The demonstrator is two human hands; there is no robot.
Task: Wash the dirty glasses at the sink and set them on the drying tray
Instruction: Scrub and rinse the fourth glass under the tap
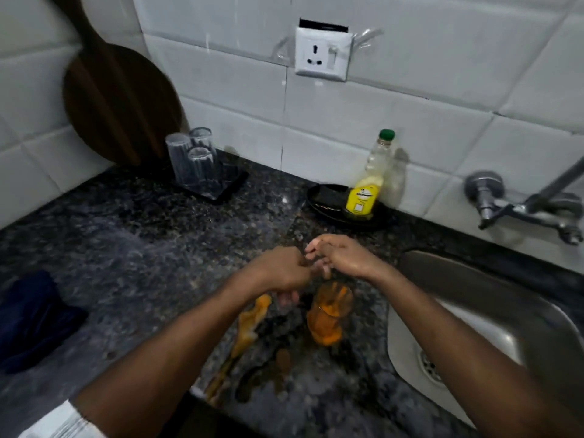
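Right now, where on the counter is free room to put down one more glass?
Bare counter lies between the dark cloth, the drying tray and the hands. It is crowded near the dirty glass: orange spills, both hands just above it, the sink close beside.

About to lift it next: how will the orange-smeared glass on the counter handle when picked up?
The dirty glass is probably slippery: orange residue coats its walls, and the right hand looks wet. It is likely fragile, being thin clear glass over hard granite counter. It stands upright among orange spills, so a nudge may slide it.
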